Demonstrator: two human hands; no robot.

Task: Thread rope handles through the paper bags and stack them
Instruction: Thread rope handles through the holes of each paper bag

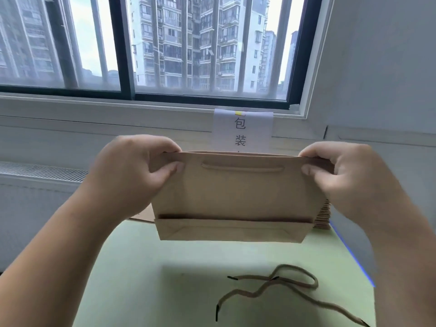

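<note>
While both hands hold the bag [233, 197] up over the table [141, 267], the grip is at its top corners. The left hand [132, 171] pinches the left corner, thumb on the near face and fingers [165, 147] curled over the rim. The right hand [346, 175] does the same on the right corner.

The bag hangs upright, clear of the table, its bottom fold facing the camera. One rope [241, 168] lies flat across the near face just under the rim and looks threaded. Loose ropes [254, 294] lie on the table below the bag, apart from it. A stack [323, 215] of bags sits behind its right edge.

Likely step: check the first handle, then do the far panel. To do it well:
- Pull the corners apart gently so the mouth opens and the far holes show; whether they are empty can't be told here.
- Keep the pinch light so the rim does not crease.
- Lower the bag beside the loose ropes and feed one in by its black tip.
</note>
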